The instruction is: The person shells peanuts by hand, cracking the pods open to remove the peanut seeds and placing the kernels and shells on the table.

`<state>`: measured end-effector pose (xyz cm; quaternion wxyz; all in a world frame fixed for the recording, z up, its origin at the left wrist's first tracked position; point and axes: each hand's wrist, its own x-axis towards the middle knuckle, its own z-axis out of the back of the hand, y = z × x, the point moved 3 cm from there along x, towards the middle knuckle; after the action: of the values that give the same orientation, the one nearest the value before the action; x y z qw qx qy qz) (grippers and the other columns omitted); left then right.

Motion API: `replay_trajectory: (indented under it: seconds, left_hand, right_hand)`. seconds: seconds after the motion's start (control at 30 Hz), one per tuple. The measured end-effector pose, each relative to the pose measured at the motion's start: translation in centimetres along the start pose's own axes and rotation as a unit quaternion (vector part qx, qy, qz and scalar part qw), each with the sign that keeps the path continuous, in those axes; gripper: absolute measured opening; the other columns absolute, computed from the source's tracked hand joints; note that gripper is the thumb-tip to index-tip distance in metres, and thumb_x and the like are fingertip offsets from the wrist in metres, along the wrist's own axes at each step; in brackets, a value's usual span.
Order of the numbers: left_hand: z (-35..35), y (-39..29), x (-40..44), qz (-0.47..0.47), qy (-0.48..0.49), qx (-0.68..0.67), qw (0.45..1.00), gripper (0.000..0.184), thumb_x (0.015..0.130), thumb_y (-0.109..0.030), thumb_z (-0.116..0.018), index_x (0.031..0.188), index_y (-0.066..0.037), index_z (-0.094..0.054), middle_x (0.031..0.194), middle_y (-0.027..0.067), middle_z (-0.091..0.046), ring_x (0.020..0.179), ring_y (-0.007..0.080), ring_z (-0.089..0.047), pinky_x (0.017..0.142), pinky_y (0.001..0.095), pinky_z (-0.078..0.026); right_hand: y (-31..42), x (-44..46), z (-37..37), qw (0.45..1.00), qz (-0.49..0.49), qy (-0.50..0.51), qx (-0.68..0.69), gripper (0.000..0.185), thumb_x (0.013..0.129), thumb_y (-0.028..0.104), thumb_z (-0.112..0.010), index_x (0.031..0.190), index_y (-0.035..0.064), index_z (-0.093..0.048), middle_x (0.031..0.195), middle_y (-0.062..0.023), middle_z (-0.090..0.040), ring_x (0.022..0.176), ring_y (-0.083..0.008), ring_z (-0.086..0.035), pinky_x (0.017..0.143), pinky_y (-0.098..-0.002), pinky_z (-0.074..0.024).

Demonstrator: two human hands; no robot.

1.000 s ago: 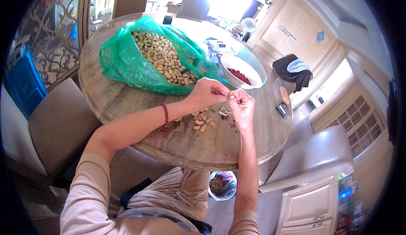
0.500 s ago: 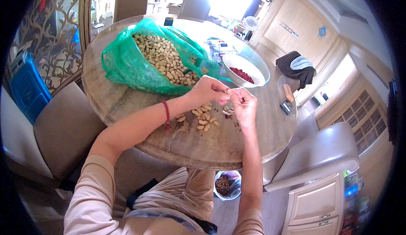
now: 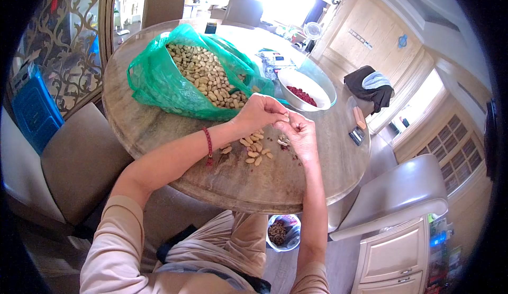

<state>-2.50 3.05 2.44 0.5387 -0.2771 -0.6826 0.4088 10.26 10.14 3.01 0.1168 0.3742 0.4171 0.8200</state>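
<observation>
My left hand (image 3: 260,115), with a red bead bracelet at its wrist, meets my right hand (image 3: 299,134) over the round table. The fingertips of both are pinched together, and what lies between them is too small to make out. Beneath them are several unshelled peanuts (image 3: 255,148) and some broken shells (image 3: 284,141) with red skin bits. Behind my left hand lies an open green bag (image 3: 159,95) full of peanuts (image 3: 203,74). A white bowl (image 3: 317,94) holding red kernels (image 3: 301,96) stands beyond my right hand.
Below the table edge (image 3: 248,205) is a lined bin (image 3: 290,239) with shells inside. Chairs (image 3: 87,159) stand left and right (image 3: 394,196). A dark phone-like object (image 3: 357,136) lies at the right edge, and a package (image 3: 275,61) is behind the bowl.
Both hands have stayed together, with the right fingers shifting slightly against the left ones. The whole view has tilted and shifted a little since the earliest frame.
</observation>
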Motion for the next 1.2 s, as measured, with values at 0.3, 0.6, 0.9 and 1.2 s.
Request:
replay_trajectory:
  seconds: [0.3,0.6,0.9,1.2]
  left_hand:
    - [0.3,0.2,0.2,-0.052,0.023,0.058,0.997,0.002,0.074,0.001,-0.065,0.074,0.002,-0.063,0.074,0.0064,-0.065,0.067,0.0067,-0.059,0.060,0.0200,-0.048]
    - [0.1,-0.3,-0.3,-0.057,0.006,0.115,0.992,0.002,0.074,0.001,-0.064,0.072,0.002,-0.063,0.068,0.0043,-0.063,0.060,0.0042,-0.055,0.052,0.0188,-0.044]
    - [0.0,-1.0,-0.2,0.037,0.002,-0.050,0.998,0.012,0.078,-0.006,-0.065,0.087,0.003,-0.065,0.073,0.0078,-0.064,0.062,0.0105,-0.060,0.056,0.0245,-0.053]
    - [0.5,-0.4,-0.3,0.042,-0.040,-0.058,0.997,0.013,0.075,-0.005,-0.066,0.081,0.006,-0.064,0.069,0.0109,-0.064,0.055,0.0134,-0.061,0.052,0.0234,-0.052]
  right_hand:
    - [1.1,-0.3,-0.1,0.996,0.018,-0.026,-0.078,0.033,0.072,0.014,-0.073,0.103,0.0057,-0.065,0.050,0.0083,-0.032,0.045,-0.0009,-0.029,0.040,-0.0213,-0.0307]
    - [1.1,-0.4,-0.5,0.994,0.088,-0.018,-0.061,0.027,0.077,0.015,-0.067,0.102,0.0048,-0.064,0.071,-0.0025,-0.067,0.058,-0.0038,-0.055,0.053,-0.0222,-0.0441]
    - [0.5,0.0,1.3,0.989,0.070,-0.114,-0.066,0.019,0.084,0.016,-0.060,0.094,0.0009,-0.065,0.072,-0.0044,-0.067,0.063,-0.0063,-0.056,0.063,-0.0225,-0.0457]
    - [1.0,-0.3,0.2,0.990,0.039,-0.094,-0.099,0.013,0.080,0.010,-0.065,0.088,-0.0001,-0.067,0.054,0.0043,-0.050,0.053,-0.0007,-0.039,0.047,-0.0192,-0.0336]
